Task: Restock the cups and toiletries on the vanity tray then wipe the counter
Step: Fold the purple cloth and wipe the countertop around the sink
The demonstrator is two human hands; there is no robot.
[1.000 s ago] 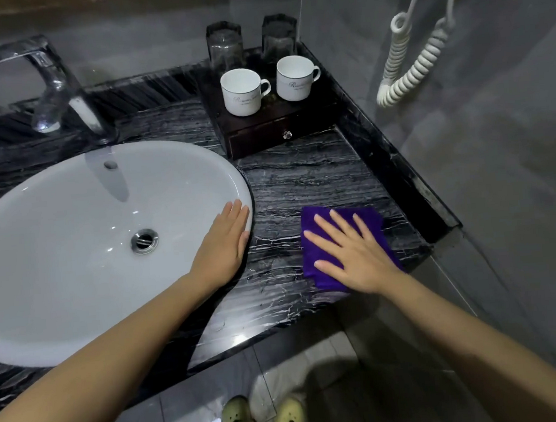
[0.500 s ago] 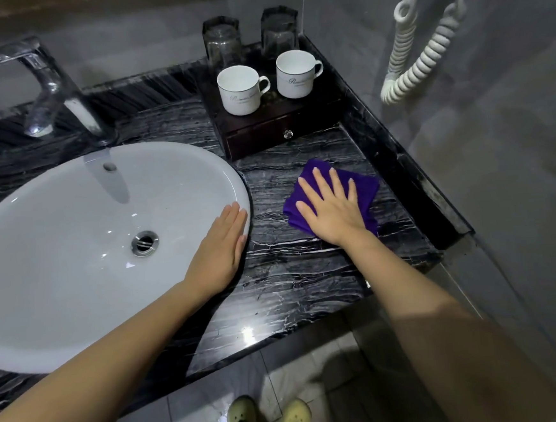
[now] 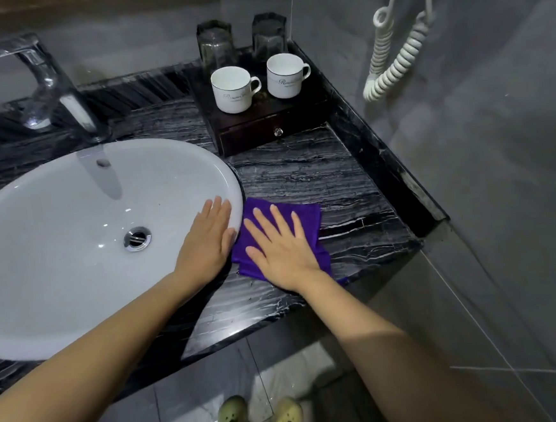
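A purple cloth [image 3: 307, 217] lies flat on the black marble counter [image 3: 327, 177], right beside the sink rim. My right hand [image 3: 281, 247] presses on it with fingers spread. My left hand [image 3: 207, 239] rests flat on the right edge of the white sink [image 3: 72, 233], holding nothing. At the back right stands a dark wooden vanity tray [image 3: 263, 130] with a small drawer. Two white cups [image 3: 232, 89] [image 3: 284, 75] stand on it, with two upturned glasses [image 3: 215, 47] [image 3: 269, 36] behind them.
A chrome faucet [image 3: 43, 82] rises behind the sink. A white coiled cord [image 3: 394, 58] hangs on the grey wall at the right. A raised black ledge [image 3: 385, 155] borders the counter's right side. My feet in pale slippers [image 3: 259, 418] show below on the tiled floor.
My right hand has slid the purple cloth away, then back toward me and left, up against the sink rim. My left hand has stayed on the sink edge.
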